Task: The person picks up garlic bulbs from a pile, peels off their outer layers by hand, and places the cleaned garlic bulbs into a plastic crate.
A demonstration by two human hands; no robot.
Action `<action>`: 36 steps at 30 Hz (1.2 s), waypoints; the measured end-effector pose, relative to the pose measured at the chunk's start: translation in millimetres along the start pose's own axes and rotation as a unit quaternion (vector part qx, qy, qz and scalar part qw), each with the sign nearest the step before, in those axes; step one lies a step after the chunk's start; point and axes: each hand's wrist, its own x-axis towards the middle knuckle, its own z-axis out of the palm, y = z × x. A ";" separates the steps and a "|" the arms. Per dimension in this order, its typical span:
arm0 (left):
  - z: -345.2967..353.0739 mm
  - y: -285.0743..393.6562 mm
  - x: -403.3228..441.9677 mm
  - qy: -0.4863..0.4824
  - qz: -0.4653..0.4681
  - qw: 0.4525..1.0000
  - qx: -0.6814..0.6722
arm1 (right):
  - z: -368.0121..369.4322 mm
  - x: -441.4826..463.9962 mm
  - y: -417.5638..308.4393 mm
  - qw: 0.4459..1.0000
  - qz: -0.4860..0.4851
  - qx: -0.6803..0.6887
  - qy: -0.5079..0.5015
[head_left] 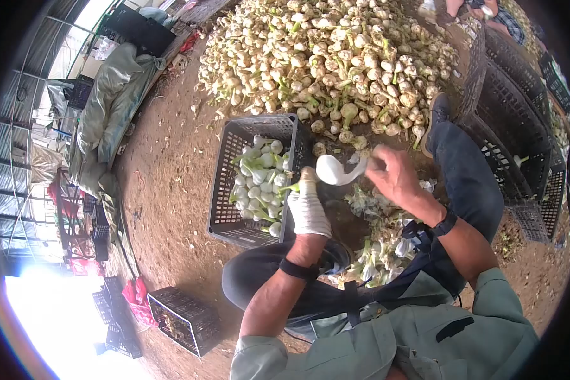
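Observation:
My left hand (309, 206), in a white glove with fingertip bare, is closed around a garlic bulb (329, 170). A bit of green stem (290, 188) sticks out on the left side of that hand. A white strip of garlic skin (356, 172) curves from the bulb to my right hand (392, 176), whose bare fingers are pinched on it. Just left of my gloved hand stands a black plastic crate (216, 202) holding many clean white garlic bulbs (259, 180). Peeled skins and stems (377, 253) lie on the ground between my legs.
Ahead is a large heap of untrimmed garlic (335, 57). Stacked black crates (513, 120) stand at the right, near my foot. Another crate (180, 320) rests on the dirt floor at lower left. A tarp-covered pile (111, 101) lies left. Another person's hand (455, 6) shows top right.

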 end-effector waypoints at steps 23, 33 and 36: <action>-25.4 62.6 2.5 0.004 0.014 0.979 -0.205 | 10.1 -6.1 74.9 0.984 0.141 -0.095 -0.047; -25.4 109.2 -40.3 -0.084 0.029 0.921 -0.380 | 77.6 -13.6 149.4 0.909 0.204 -0.223 -0.286; -25.2 103.8 -30.7 -0.111 0.034 0.942 -0.315 | 106.3 -4.0 183.8 0.930 0.226 -0.210 -0.201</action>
